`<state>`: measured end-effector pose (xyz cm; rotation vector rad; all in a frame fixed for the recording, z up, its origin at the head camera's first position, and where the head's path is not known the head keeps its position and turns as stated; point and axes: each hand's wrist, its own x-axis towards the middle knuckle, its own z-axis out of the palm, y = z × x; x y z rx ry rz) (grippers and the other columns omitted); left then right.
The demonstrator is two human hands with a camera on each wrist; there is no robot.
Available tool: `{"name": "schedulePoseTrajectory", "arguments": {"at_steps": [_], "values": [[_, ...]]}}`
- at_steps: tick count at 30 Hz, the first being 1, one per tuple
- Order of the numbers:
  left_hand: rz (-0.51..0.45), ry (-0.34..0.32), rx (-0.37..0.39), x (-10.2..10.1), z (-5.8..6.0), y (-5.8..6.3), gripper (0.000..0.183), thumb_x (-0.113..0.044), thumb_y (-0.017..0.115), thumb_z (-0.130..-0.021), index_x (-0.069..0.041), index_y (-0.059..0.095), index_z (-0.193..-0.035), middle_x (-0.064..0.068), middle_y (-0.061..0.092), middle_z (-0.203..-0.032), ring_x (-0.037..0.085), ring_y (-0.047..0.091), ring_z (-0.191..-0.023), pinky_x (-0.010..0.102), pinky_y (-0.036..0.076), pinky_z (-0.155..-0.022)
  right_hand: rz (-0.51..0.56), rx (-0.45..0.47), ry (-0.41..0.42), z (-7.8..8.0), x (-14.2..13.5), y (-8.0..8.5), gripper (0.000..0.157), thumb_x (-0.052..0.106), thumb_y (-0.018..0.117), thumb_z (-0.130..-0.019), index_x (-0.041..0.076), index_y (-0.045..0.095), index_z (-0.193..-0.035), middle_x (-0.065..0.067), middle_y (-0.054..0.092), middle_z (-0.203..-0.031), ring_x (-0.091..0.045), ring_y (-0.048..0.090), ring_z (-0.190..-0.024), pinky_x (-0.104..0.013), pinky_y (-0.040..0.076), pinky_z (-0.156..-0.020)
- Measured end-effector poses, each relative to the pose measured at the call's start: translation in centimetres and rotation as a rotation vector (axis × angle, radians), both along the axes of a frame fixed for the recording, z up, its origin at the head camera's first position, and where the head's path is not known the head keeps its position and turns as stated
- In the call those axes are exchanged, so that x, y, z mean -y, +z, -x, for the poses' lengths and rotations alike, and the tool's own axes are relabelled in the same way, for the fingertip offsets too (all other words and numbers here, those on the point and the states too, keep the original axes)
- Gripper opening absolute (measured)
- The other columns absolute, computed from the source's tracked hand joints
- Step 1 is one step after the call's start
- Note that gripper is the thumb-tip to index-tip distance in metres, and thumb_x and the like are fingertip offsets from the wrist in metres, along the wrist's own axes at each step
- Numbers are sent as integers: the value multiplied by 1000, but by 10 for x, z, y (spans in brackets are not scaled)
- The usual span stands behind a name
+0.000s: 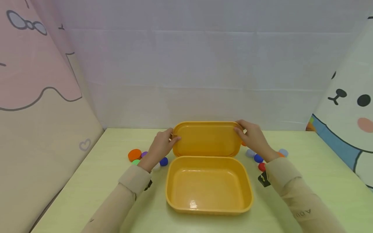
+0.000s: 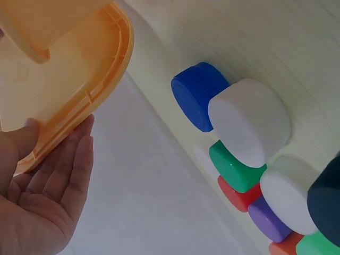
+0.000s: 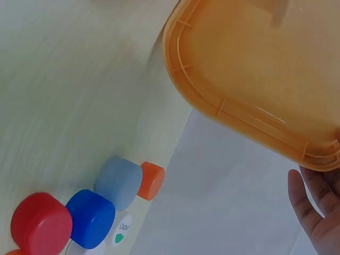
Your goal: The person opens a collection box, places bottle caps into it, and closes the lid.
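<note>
Both hands hold a yellow-orange plastic lid (image 1: 207, 139) by its two upper corners, tilted up behind a matching open container (image 1: 209, 184). My left hand (image 1: 161, 145) pinches the lid's left end; in the left wrist view its thumb lies on the inner face and the fingers run behind the rim. The right hand (image 1: 253, 136) grips the upper right corner, thumb in front and fingers over the back edge. In the right wrist view the lid (image 3: 255, 69) shows its ribbed rim, and only part of the hand (image 3: 324, 212) is visible. The container holds nothing.
Left of the container, bottle caps lie in a group, including an orange cap (image 1: 134, 155) and a blue cap (image 2: 199, 95). More caps lie to the right, among them a red cap (image 3: 41, 223). A white cloth wall (image 1: 204, 64) stands behind the table (image 1: 96, 181).
</note>
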<state>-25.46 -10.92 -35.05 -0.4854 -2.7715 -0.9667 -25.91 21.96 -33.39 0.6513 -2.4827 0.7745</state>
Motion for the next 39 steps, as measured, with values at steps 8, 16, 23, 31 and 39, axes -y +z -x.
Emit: {"name": "schedulePoseTrajectory", "arguments": {"at_steps": [8,16,23,31,39], "values": [[31,58,58,-4,14,-6,35,-32,57,-89,-2,57,-106,11,65,-87,16,56,-62,23,45,-53,17,99,-55,19,7,-3,26,16,54,-91,-2,59,-109,-19,64,-97,-30,59,-80,-45,49,-73],[42,122,152,-9,28,-12,37,-27,58,-89,1,55,-113,15,64,-93,22,60,-72,29,49,-60,-11,229,-85,38,10,-11,30,14,53,-92,-6,54,-114,-23,61,-97,-32,56,-83,-44,47,-76],[48,149,212,-14,34,-19,35,-9,55,-86,3,54,-118,20,63,-108,32,62,-96,38,53,-78,-2,370,-46,45,6,-26,31,6,49,-92,-9,48,-119,-28,55,-107,-38,55,-94,-47,48,-81],[85,121,317,-17,37,-25,41,-1,52,-83,8,48,-122,23,59,-111,32,58,-101,40,50,-84,-16,508,17,44,4,-37,38,4,43,-93,-12,37,-127,-35,46,-120,-46,49,-109,-51,44,-88],[163,83,352,-18,37,-32,35,0,52,-78,8,52,-111,22,59,-105,28,55,-90,39,48,-82,26,730,87,42,3,-46,53,11,43,-95,-7,18,-138,-37,32,-134,-50,36,-122,-55,36,-97]]}}
